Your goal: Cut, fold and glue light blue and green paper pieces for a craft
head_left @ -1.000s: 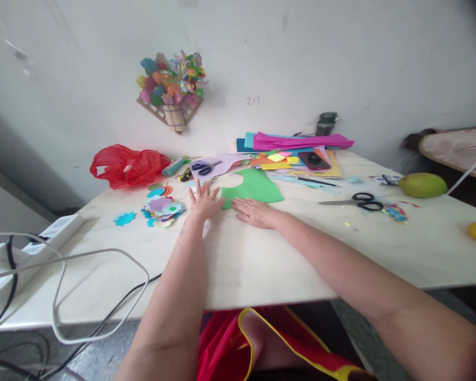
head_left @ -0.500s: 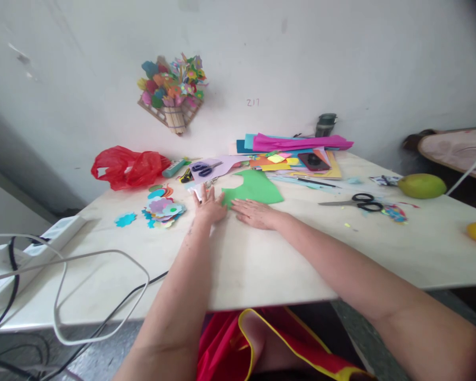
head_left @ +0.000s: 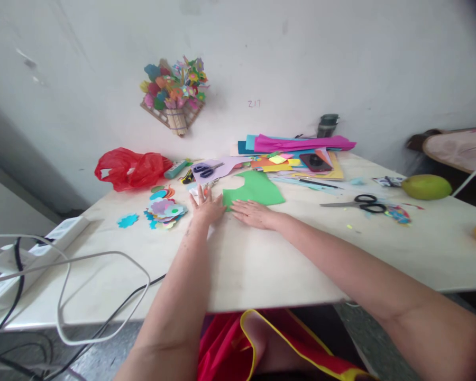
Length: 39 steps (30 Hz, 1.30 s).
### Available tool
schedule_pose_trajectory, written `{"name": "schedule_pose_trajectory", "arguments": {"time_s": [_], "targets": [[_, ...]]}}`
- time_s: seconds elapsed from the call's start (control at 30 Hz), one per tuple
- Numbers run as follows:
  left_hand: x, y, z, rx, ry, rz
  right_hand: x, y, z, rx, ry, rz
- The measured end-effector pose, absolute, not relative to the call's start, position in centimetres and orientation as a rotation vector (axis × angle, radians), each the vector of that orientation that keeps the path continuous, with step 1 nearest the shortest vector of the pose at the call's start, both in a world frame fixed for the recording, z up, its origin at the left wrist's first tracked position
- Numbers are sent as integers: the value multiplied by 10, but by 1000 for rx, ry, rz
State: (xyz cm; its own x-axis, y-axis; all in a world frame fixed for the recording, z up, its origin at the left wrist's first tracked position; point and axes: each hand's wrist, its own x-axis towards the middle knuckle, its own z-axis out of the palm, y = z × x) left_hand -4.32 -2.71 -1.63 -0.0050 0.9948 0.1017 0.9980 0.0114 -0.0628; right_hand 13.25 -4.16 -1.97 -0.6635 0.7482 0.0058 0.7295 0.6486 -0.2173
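Number "217" (head_left: 254, 104) handwritten on pale wall (head_left: 238, 63); no other text legible.

Bright green sheet (head_left: 258, 189), translucent red bag (head_left: 133, 168), magenta paper (head_left: 301, 143), white table (head_left: 262, 264).

A plain, pale wall (head_left: 281, 63) stands behind the white table (head_left: 262, 264), with small red numbers on it. A basket of bright paper flowers (head_left: 176, 90) hangs there. The floor (head_left: 107, 360) is gray and speckled. Soft light shines on it.
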Motion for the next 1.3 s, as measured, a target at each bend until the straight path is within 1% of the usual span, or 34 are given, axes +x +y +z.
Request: {"name": "schedule_pose_trajectory", "arguments": {"time_s": [0.1,0.27,0.43,0.53,0.7,0.87,1.03,1.2,1.3], "targets": [[-41,-30,-13,-2163,-2073,-53,125,-44,-15,-1321,-2746,306],[-32,-35,-10,-2202,-1879,-136,123,-49,-15,-1302,-2765,265],[-29,-35,-17,-2195,-1820,-183,123,-52,-23,-1254,-2745,151],[-31,-32,-20,-2174,-1793,-205,136,-47,-15,-1252,-2732,129],[-24,-32,-14,-2175,-1667,-254,187,-25,4,-1573,-2470,146],[1,-42,-5,-2373,-1417,-331,215,-12,-5,-1769,-2472,271],[27,-53,-9,-2718,-1216,-236,225,-10,-9,-1793,-2463,311],[36,-55,-13,-2872,-1278,-28,241,-12,-2,-1921,-2431,336],[36,-55,-13,-2893,-1315,27,246,-10,-5,-1984,-2439,315]]}}
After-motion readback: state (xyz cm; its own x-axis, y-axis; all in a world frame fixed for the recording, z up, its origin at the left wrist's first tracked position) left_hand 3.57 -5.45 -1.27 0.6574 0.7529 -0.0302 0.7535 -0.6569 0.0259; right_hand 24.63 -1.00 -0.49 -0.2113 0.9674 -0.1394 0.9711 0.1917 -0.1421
